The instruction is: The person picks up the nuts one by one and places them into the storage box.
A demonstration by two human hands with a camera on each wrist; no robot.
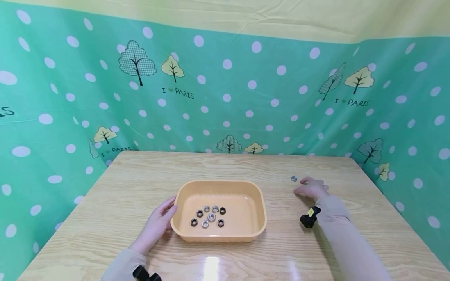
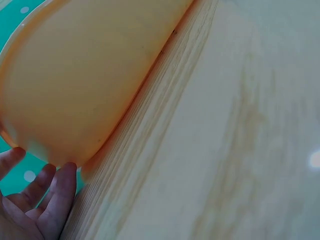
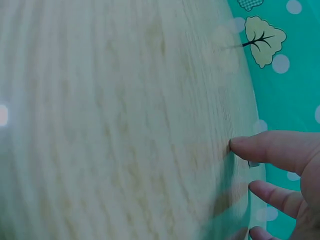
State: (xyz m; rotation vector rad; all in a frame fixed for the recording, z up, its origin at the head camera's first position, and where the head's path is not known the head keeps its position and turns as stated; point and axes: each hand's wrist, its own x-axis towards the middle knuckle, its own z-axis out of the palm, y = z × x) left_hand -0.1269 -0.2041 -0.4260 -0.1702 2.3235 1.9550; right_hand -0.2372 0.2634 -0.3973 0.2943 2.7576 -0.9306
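A peach plastic bin sits on the wooden table with several hex nuts inside, some silver and some dark. At its left end, my left hand rests its fingertips against the outer wall. In the left wrist view, loosely bent fingers touch the bin wall. Far to the right, my right hand is low over the table, thumb and fingers spread apart. A single silver nut lies just beyond its fingertips. The right wrist view shows that nut partly hidden behind a finger.
The light wood table ends at a green dotted curtain along the back and sides. A black wrist camera is strapped to the right wrist, another to the left.
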